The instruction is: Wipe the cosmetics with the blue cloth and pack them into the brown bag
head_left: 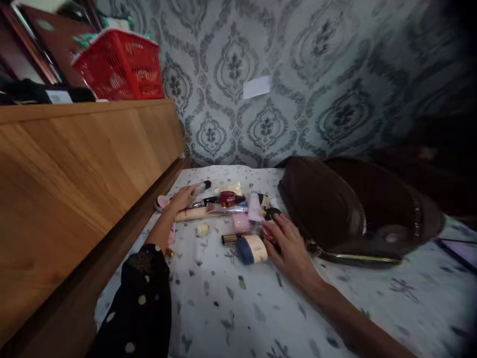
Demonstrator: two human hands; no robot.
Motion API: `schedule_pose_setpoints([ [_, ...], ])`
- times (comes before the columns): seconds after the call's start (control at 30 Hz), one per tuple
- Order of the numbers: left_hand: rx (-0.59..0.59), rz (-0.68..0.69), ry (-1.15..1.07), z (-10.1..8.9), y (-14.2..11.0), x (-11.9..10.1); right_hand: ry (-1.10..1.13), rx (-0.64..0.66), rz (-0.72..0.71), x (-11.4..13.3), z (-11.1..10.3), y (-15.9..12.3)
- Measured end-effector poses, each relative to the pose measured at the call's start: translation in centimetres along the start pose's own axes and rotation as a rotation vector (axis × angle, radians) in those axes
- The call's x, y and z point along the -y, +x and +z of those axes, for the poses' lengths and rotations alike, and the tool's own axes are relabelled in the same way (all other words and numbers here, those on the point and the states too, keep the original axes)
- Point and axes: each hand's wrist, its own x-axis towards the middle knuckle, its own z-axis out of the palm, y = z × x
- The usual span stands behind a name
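Grey wall [298, 74] is running across the back, carrying darker damask-style ornament. Small white rectangle [257, 87] is sitting flat on it. Wooden panel [89, 159] is standing along the left, showing orange-brown grain, with a darker brown rail [112, 248] running along its base. Red slatted basket [122, 64] is resting on the panel's top ledge, next to a black item [33, 92]. White leaf-print sheet [216, 308] is covering the surface below. Light is staying soft, right edge falling into deep shadow.

2 forearms reaching forward; left hand [182, 199] palm down, right hand [290, 243] fingers spread.
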Motion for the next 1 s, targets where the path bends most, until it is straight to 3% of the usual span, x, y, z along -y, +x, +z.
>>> schedule_pose_setpoints([
  [0.17,-0.07,-0.082,0.012,-0.1,0.7,-0.6,0.027,0.042,0.043,-0.1,-0.3,-0.2],
  [0.3,-0.177,-0.151,-0.001,-2.6,0.4,0.5,0.055,0.038,0.046,0.1,-0.3,-0.2],
  [0.4,-0.21,-0.086,-0.046,-4.6,-0.5,0.7,0.061,0.017,0.031,0.2,-0.3,-0.1],
  [0.47,-0.18,0.025,-0.087,-5.3,-1.6,-0.4,0.051,0.013,0.026,0.2,-0.3,0.0],
  [0.57,-0.099,0.226,-0.178,-5.0,-4.8,-3.9,0.033,0.022,0.037,0.3,-0.4,0.0],
  [0.63,0.013,0.451,-0.264,-4.3,-7.5,-6.4,0.032,0.024,0.042,0.3,-0.4,-0.1],
  [0.7,0.138,0.555,-0.144,-3.6,-10.1,-8.3,0.032,0.023,0.042,0.3,-0.4,-0.1],
  [0.8,0.148,0.543,0.006,-2.8,-11.9,-9.1,0.039,0.028,0.043,0.3,-0.3,0.0],
  [1.0,-0.012,0.361,0.113,-1.6,-10.2,-6.3,0.061,0.043,0.052,0.1,-0.2,0.0],
])
